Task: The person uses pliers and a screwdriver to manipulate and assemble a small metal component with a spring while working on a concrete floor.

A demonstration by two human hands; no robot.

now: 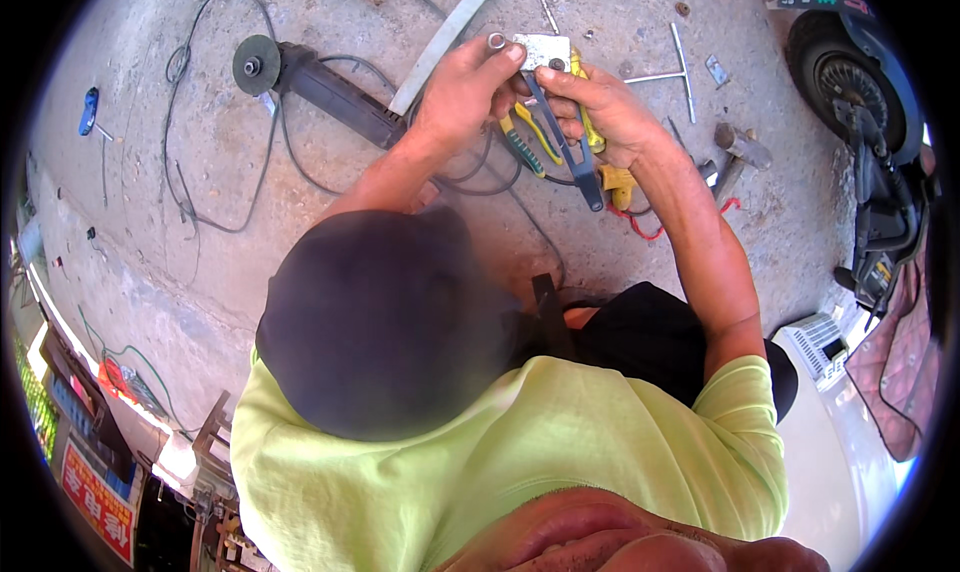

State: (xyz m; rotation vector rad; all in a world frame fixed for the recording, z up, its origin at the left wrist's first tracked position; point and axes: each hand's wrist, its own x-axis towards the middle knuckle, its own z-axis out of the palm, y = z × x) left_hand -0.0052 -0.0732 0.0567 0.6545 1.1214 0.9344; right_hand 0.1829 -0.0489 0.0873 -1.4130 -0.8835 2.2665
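Note:
My left hand (pixel 462 94) is closed, its thumb pressed against the left edge of a small pale metal plate (pixel 541 50). A short round metal end (pixel 496 41) shows above its fingers. From the right, my right hand (pixel 607 110) pinches the same piece at its lower edge, beside a dark round bolt head. Two dark flat prongs (pixel 562 130) run down from the plate between my hands; this is one forked metal bracket, as far as I can see. Just beneath lie pliers (pixel 530 144) with yellow-green grips. A yellow tool (pixel 588 112) is partly hidden by my right hand.
An angle grinder (pixel 335 94) with its cable lies left on the concrete floor (pixel 150 222). A pale strip (pixel 450 37) slants beside it. On the right are a T-handle wrench (pixel 685 72), a hammer (pixel 742 146), a yellow piece with red cord (pixel 619 184) and a wheeled vehicle (pixel 855 87).

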